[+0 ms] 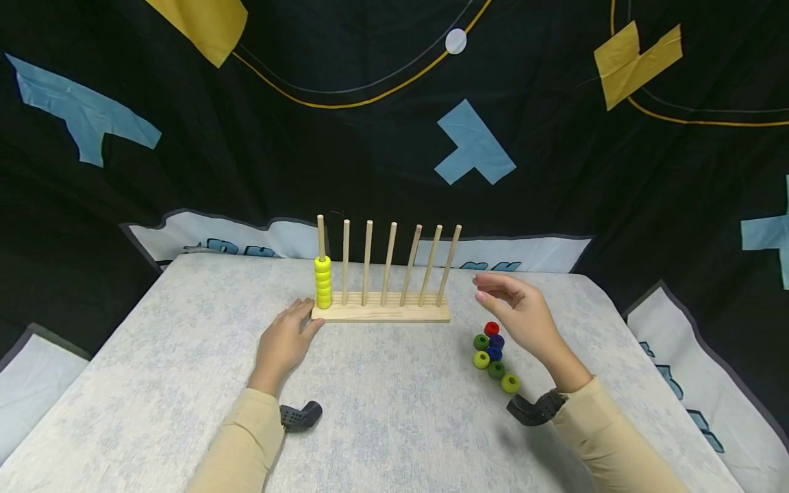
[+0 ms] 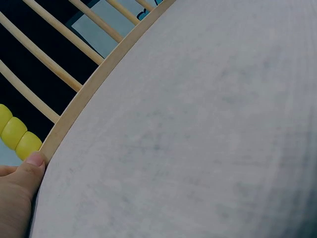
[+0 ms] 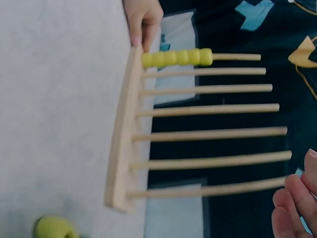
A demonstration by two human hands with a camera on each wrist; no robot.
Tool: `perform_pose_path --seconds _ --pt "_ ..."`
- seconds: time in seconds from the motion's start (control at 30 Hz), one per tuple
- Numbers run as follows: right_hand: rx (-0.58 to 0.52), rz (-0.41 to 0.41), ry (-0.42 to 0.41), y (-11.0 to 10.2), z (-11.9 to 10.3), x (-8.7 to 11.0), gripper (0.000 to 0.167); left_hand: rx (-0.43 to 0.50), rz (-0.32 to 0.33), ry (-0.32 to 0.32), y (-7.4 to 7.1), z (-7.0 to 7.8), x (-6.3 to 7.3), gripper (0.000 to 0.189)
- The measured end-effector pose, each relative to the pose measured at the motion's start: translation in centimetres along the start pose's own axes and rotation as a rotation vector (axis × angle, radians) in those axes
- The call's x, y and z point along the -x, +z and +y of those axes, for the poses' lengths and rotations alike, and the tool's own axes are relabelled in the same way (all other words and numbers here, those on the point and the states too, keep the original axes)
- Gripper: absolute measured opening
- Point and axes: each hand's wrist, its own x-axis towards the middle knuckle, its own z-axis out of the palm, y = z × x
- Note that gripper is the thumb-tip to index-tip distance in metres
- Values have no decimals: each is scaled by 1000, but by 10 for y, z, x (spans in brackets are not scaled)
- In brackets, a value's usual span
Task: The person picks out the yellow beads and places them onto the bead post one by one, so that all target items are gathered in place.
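A wooden peg stand (image 1: pixel 382 314) with a row of upright pegs stands on the table. Its leftmost peg carries a stack of yellow beads (image 1: pixel 323 283). My left hand (image 1: pixel 285 346) grips the left end of the base; in the left wrist view the thumb (image 2: pixel 33 166) presses its front edge. In the air to the right of the stand is my right hand (image 1: pixel 520 315), its fingers loosely curved and no bead visible in them. Below it lie loose beads: a red bead (image 1: pixel 491 329), green beads (image 1: pixel 481 342), dark blue beads (image 1: pixel 494 353) and yellow beads (image 1: pixel 509 383).
The pale mottled table (image 1: pixel 382 397) ends just behind the stand. A black cloth (image 1: pixel 345 164) with blue and yellow patches hangs beyond it. Dark wrist cameras (image 1: pixel 301 416) sit on both wrists.
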Motion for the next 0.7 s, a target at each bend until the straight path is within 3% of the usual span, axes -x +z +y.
perform_pose_path --seconds 0.33,0.7 --pt "120 -84 155 -19 36 37 38 -1 3 -2 1 -1 -1 59" --pt "233 -198 190 -27 74 77 38 0 3 -3 0 1 0 59"
